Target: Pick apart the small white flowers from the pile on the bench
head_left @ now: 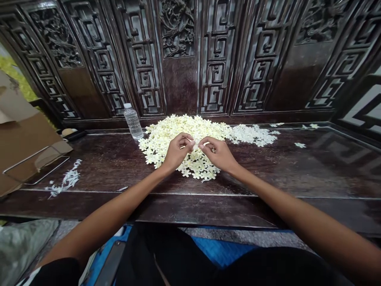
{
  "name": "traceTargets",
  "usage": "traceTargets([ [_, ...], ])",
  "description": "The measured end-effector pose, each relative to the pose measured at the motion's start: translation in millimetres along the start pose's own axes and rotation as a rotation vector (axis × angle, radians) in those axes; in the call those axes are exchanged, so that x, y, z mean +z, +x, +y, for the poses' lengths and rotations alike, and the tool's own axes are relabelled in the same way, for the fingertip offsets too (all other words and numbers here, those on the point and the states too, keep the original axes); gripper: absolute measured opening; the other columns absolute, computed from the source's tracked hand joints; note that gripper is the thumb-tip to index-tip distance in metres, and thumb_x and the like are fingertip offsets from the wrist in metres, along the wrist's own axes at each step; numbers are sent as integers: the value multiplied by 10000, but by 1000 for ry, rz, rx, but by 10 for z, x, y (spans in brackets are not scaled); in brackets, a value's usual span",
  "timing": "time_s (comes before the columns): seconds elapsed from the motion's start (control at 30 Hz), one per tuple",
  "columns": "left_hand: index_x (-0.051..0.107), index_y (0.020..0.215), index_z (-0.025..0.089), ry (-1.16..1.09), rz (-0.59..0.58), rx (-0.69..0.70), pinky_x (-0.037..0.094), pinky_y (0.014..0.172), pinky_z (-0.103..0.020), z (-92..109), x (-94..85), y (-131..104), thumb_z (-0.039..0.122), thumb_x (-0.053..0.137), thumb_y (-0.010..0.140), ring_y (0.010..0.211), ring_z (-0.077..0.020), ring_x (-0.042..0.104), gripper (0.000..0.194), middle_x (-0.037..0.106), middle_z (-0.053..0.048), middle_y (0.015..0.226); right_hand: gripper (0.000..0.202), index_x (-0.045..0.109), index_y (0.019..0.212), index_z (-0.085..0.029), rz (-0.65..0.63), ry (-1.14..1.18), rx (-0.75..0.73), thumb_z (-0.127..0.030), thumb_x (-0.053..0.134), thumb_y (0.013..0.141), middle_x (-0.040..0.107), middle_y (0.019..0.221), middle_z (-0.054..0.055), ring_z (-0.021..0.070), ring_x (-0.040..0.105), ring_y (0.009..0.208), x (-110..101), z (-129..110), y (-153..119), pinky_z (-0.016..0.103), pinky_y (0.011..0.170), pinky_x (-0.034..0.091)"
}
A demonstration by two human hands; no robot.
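Observation:
A large heap of pale cream artificial-looking flowers (166,131) lies on a dark wooden bench seat. Over the heap's middle, my left hand (180,149) is closed, thumb and forefinger pinched together. Facing it, my right hand (217,151) makes a similar pinch, its fingertips almost meeting the left ones. Something small and whitish seems to be between the two pinches, too small to name against the flowers. A flatter, whiter patch of petals (253,135) joins the heap on the right.
Left of the heap stands a clear plastic bottle (133,122) with a white cap. White slender scraps (68,178) lie near a cardboard box (26,147) and a metal wire frame (38,180). A carved dark backrest (180,85) rises behind. One loose flower (300,145) lies at right.

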State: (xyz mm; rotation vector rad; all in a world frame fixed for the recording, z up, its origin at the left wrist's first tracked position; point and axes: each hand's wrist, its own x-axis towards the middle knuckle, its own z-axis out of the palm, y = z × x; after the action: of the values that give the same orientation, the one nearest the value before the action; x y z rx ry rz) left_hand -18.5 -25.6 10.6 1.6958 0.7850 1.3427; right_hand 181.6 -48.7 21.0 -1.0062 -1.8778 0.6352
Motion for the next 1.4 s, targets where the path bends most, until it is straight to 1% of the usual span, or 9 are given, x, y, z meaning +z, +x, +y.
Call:
traceTargets([
  [0.13, 638, 1053, 191, -18, -14, 6, 549, 727, -260, 7, -1, 1, 465, 803, 875, 713, -127, 650, 366, 647, 24, 737, 263, 619, 1122, -234, -1, 1, 76, -471, 614, 1009, 470, 571, -78, 123, 361, 486, -22, 48, 10, 266, 530, 266],
  [0.33, 635, 1048, 183, 23, -64, 6, 544, 710, -250, -46, 7, -12, 470, 793, 883, 726, -132, 655, 366, 651, 13, 739, 177, 668, 914, -191, 4, -1, -12, -346, 611, 977, 444, 559, -66, 109, 361, 508, 1, 96, 40, 265, 560, 290],
  [0.43, 618, 1132, 194, 61, -98, -16, 557, 705, -256, -39, 19, -34, 474, 769, 904, 726, -131, 652, 392, 666, 6, 781, 90, 674, 865, -187, 49, 40, 49, -253, 644, 919, 480, 558, -55, 105, 380, 503, -28, 168, 79, 255, 540, 305],
  [0.5, 588, 1207, 212, 94, -111, -28, 564, 688, -253, -1, 29, -49, 481, 750, 918, 722, -127, 645, 427, 663, 9, 808, 45, 661, 842, -194, 195, 193, 194, -214, 676, 879, 478, 560, -53, 98, 362, 483, -102, 259, 128, 237, 487, 266],
  [0.6, 568, 1243, 231, 159, -120, -26, 571, 667, -243, 72, 44, -66, 492, 721, 936, 764, -132, 641, 431, 649, 1, 857, 111, 592, 874, -223, 526, 616, 453, -175, 691, 859, 323, 541, -103, 81, 244, 450, -270, 421, 212, 207, 429, 191],
  [0.7, 582, 1234, 236, 208, -137, -16, 578, 660, -245, 113, 49, -69, 491, 686, 957, 837, -151, 646, 391, 651, -28, 934, 124, 521, 937, -234, 632, 828, 568, -128, 576, 906, 291, 570, -108, 86, 220, 450, -383, 507, 264, 196, 415, 221],
  [0.93, 640, 1135, 216, 343, -158, 47, 533, 697, -272, 64, 39, -42, 469, 620, 1006, 952, -186, 645, 285, 673, -63, 1045, 205, 565, 1084, -210, 504, 1041, 590, -109, 519, 912, 462, 690, -29, 113, 412, 535, -97, 220, 169, 210, 477, 408],
  [1.17, 665, 1133, 194, 713, -214, 412, 484, 963, -412, -13, 83, -71, 366, 584, 1042, 1100, -254, 587, 210, 647, -91, 1129, 262, 721, 1127, -145, 263, 1100, 542, -151, 564, 917, 546, 794, 37, 148, 542, 683, 91, -82, 24, 247, 616, 556],
  [1.4, 646, 1097, 213, 720, -161, 325, 457, 978, -403, 56, 135, -136, 354, 648, 999, 1109, -271, 558, 172, 599, -84, 1120, 175, 748, 1008, -194, 54, 963, 486, -229, 581, 970, 600, 941, 57, 144, 549, 750, 122, -98, -13, 248, 662, 536],
])
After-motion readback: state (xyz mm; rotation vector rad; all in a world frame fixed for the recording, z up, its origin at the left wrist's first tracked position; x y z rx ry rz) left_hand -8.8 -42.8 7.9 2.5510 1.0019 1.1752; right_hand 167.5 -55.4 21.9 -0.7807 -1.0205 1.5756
